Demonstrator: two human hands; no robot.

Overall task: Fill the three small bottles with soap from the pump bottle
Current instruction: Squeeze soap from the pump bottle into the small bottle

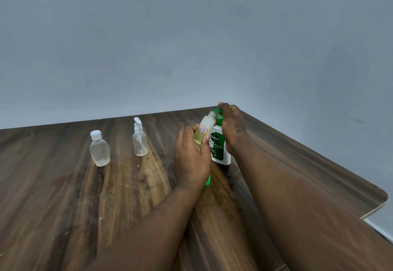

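My left hand (pixel 191 155) grips a small clear bottle (pixel 204 129) with a red-edged label. The bottle is tilted, its open neck up under the spout of the white and green pump bottle (pixel 220 147), and it holds pale yellow liquid. My right hand (pixel 231 126) wraps the green pump head, fingers on top of it. A small clear bottle with a white flip cap (pixel 99 149) stands at the left. A small clear bottle with a white pump top (pixel 139 138) stands between it and my hands. A green cap (pixel 208 180) lies partly hidden under my left wrist.
The wooden table (pixel 85 207) ends in a rounded corner at the right (pixel 380 198). A grey wall (pixel 191 36) rises just behind the table's far edge. Small crumbs and specks dot the tabletop.
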